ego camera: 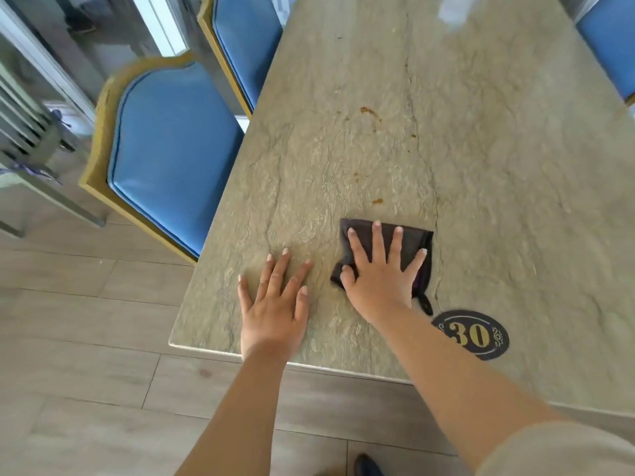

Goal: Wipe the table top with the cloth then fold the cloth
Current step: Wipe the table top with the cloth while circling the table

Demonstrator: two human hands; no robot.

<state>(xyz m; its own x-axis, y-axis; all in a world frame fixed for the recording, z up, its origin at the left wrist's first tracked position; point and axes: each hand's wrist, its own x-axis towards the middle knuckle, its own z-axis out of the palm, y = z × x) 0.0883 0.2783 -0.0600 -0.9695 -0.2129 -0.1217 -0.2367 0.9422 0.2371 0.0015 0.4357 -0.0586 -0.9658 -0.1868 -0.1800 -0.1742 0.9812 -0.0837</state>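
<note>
The right hand (381, 280) lies flat, fingers spread, pressing on the dark cloth (409, 245) and hiding most of it. The left hand (275, 304) rests open on the bare worktop (498, 166) just beside it.

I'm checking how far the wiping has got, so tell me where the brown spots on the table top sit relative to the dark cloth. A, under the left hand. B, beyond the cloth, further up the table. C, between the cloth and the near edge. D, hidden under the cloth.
B: the brown spots lie on the table top beyond the dark cloth, which the right hand presses flat with straight fingers.
</note>
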